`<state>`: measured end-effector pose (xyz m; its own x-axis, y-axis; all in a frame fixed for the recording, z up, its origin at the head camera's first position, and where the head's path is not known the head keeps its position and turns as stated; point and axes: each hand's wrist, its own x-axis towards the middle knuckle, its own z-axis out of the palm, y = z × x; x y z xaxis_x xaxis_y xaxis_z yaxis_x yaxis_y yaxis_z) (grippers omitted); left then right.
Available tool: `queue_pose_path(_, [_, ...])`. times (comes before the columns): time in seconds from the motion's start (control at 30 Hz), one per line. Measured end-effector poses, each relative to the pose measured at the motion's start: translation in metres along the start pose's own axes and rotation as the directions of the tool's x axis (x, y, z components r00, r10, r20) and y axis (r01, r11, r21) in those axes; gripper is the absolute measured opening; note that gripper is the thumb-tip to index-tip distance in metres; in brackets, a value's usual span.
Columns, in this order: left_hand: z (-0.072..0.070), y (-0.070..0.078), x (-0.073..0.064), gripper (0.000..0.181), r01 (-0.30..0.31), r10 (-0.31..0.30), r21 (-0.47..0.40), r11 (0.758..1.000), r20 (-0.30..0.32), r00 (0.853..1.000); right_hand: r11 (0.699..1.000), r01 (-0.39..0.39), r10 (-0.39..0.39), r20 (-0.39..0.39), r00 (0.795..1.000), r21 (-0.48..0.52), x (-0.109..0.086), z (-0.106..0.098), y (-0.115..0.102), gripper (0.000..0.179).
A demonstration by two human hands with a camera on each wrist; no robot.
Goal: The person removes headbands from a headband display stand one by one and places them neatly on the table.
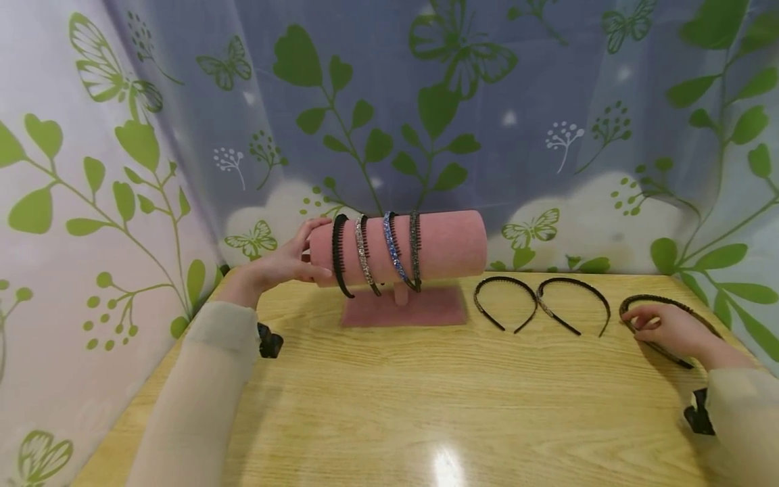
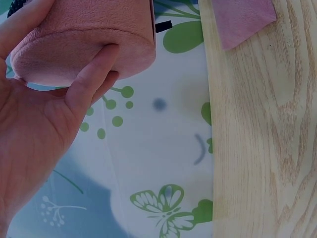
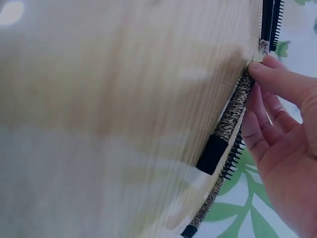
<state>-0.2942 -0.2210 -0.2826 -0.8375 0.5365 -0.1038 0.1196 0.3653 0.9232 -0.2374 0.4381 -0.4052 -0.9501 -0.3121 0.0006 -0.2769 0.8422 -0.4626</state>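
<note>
Table: a yellow wood-grain table (image 1: 377, 392) filled the lower scene, a bright patch of glare near its front edge.
Curtain: printed cloth (image 1: 377, 81) hung behind and on both sides, blue-grey and white, with green leaves and butterflies.
Display stand: one, a pink plush cylinder (image 1: 453, 243) lying level on a post above a flat pink base (image 1: 438, 314), towards the back of the table.
Headbands on the cylinder: four, left to right a plain black toothed one (image 1: 338, 257), a silvery glitter one (image 1: 362, 250), a blue glitter one (image 1: 392, 250) and a dark glitter one (image 1: 415, 253).
Headbands on the table: three, right of the stand; two slim dark ones (image 1: 505, 279) (image 1: 572, 281) lay side by side, and a black-and-gold speckled one (image 3: 230, 116) lay farthest right.
Hands: two; the left hand (image 1: 282, 260) gripped the cylinder's left end, thumb in front, fingers spread around it; the right hand (image 1: 672, 330) pinched the speckled headband, thumb and fingertips nearly together.
Sleeves: two, cream (image 1: 207, 365).
</note>
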Motion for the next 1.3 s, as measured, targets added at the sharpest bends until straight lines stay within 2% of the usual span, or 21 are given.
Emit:
queue_pose_path(0.23, [0.0,0.0,0.001,0.093,0.001,-0.001,-0.008,1.0,-0.005,1.0,1.0,-0.03,0.03,-0.02,0.999,0.002,0.016,0.0,-0.003,0.03])
queue_pose_path(0.53, [-0.002,-0.002,0.0,0.093,-0.001,0.001,-0.01,1.0,-0.004,1.0,0.996,-0.064,0.064,-0.005,0.998,0.054,0.02,0.001,-0.002,0.037])
queue_pose_path(0.7, [-0.002,-0.003,0.002,0.093,-0.001,0.001,-0.011,1.0,0.0,1.0,0.994,-0.061,0.064,-0.034,0.997,0.087,0.02,0.005,-0.002,0.039])
queue_pose_path(0.97, [-0.001,-0.003,0.003,0.094,0.001,-0.001,-0.018,1.0,0.005,1.0,0.985,-0.116,0.129,-0.098,0.987,0.128,0.021,0.002,-0.003,0.045])
queue_pose_path(1.1, [-0.002,-0.005,0.003,0.094,-0.001,0.001,-0.016,1.0,0.006,1.0,0.98,-0.087,0.113,-0.137,0.984,0.181,0.021,-0.005,-0.009,0.043])
queue_pose_path(1.2, [-0.002,-0.005,0.003,0.094,-0.006,0.006,-0.013,1.0,0.006,1.0,0.974,-0.008,0.055,-0.202,0.978,0.225,0.021,-0.011,-0.016,0.036])
queue_pose_path(1.3, [-0.003,-0.005,0.003,0.094,-0.008,0.008,-0.012,1.0,0.006,1.0,0.97,0.039,0.025,-0.256,0.966,0.241,0.023,-0.02,-0.032,0.032])
